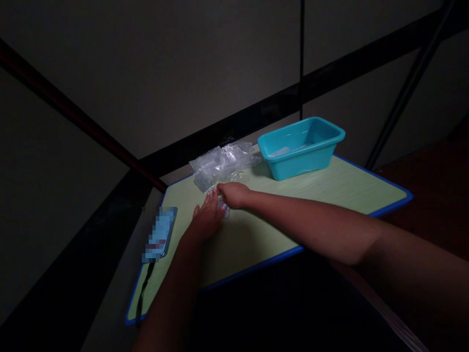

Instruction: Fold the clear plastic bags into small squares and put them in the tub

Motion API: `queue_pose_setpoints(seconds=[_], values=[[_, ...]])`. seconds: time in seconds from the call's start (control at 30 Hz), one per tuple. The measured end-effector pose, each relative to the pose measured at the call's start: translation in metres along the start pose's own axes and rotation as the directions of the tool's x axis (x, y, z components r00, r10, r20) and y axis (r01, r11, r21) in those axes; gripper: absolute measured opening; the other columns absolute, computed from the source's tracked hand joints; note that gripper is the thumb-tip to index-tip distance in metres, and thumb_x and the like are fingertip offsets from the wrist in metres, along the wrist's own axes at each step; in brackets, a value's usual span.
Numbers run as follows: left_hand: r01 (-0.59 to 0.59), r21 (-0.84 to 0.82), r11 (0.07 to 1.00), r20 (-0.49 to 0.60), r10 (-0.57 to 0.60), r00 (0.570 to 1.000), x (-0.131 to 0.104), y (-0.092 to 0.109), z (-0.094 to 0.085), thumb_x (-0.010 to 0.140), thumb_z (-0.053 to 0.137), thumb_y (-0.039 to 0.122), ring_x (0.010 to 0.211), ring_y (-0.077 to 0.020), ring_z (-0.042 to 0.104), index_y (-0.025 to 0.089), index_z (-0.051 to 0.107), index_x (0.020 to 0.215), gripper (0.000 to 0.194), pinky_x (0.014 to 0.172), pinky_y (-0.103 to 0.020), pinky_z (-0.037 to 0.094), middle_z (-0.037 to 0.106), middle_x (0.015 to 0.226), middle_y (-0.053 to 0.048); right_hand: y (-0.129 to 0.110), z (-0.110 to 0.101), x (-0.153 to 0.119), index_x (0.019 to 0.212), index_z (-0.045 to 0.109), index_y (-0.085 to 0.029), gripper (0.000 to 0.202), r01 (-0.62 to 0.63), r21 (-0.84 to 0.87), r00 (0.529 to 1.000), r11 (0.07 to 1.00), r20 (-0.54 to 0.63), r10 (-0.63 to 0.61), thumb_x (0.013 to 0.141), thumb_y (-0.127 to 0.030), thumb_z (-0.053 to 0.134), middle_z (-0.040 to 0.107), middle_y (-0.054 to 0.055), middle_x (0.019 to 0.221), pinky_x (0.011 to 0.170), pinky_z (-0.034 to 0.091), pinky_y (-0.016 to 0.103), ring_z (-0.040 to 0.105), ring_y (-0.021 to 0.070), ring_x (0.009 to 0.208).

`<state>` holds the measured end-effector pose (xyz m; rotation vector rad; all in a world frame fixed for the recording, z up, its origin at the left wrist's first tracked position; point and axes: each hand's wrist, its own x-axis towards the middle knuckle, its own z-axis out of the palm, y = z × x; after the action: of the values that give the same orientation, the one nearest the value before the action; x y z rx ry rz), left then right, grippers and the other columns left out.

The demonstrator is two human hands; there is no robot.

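Observation:
My left hand (207,215) lies on the table with its fingers stretched forward, its thumb side against a small piece of clear plastic bag (224,210). My right hand (235,194) is closed in a fist right beside the left fingertips, gripping the plastic; its exact hold is partly hidden by the fingers. Just beyond both hands, a crumpled heap of clear plastic bags (223,161) spreads toward the back edge.
The light yellow-green table (242,249) has a blue rim. A turquoise plastic basin (302,164) with some pale items inside stands at the back right. On the left lies a phone (161,234), its screen pixelated, with a black strap (144,288). A panelled wall borders the back.

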<state>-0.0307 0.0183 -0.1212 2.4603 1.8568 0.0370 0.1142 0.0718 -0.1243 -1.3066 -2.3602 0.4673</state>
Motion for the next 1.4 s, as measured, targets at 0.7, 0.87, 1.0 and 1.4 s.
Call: queue_pose_setpoints(seconds=[0.7,0.87,1.0,1.4], values=[[-0.03,0.188,0.982,0.147,0.002,0.989,0.001,0.003,0.003,0.093,0.019,0.044,0.139,-0.0249,0.006,0.016,0.014,0.145,0.059,0.104,-0.056,0.02,0.011,0.152,-0.011,0.004,-0.013,0.006,0.114,0.055,-0.006,0.036,-0.2,0.27,0.957,0.942,0.262,0.128,0.079,-0.011,0.053,0.069,0.009,0.066,0.044,0.044,0.019,0.059,0.0135,0.047],[0.001,0.183,0.983,0.11,-0.022,0.994,0.001,0.002,0.005,0.092,0.021,0.047,0.14,-0.0245,0.005,0.012,0.015,0.145,0.064,0.105,-0.056,0.018,0.007,0.152,-0.013,0.005,-0.011,0.007,0.112,0.055,-0.01,0.031,-0.208,0.416,0.962,0.885,0.252,0.108,0.082,-0.012,0.052,0.067,0.005,0.068,0.041,0.043,0.018,0.053,0.009,0.042],[0.009,0.206,0.979,0.077,-0.025,0.997,0.001,0.002,0.006,0.091,0.021,0.049,0.14,-0.025,0.004,0.011,0.015,0.145,0.065,0.105,-0.057,0.017,0.007,0.152,-0.013,0.006,-0.012,0.008,0.115,0.053,-0.008,0.033,-0.248,0.396,0.946,0.884,0.294,0.134,0.082,-0.012,0.051,0.064,0.003,0.057,0.041,0.043,0.018,0.052,0.01,0.04],[0.061,0.171,0.983,0.153,-0.087,0.984,0.001,0.001,0.004,0.089,0.023,0.057,0.138,-0.0301,-0.004,0.022,0.012,0.146,0.067,0.103,-0.058,0.019,0.003,0.152,-0.016,0.003,-0.013,0.005,0.11,0.061,-0.013,0.035,0.028,-0.046,0.983,0.999,0.181,-0.02,0.076,-0.018,0.056,0.07,0.013,0.092,0.066,0.046,0.025,0.066,0.0228,0.083]])
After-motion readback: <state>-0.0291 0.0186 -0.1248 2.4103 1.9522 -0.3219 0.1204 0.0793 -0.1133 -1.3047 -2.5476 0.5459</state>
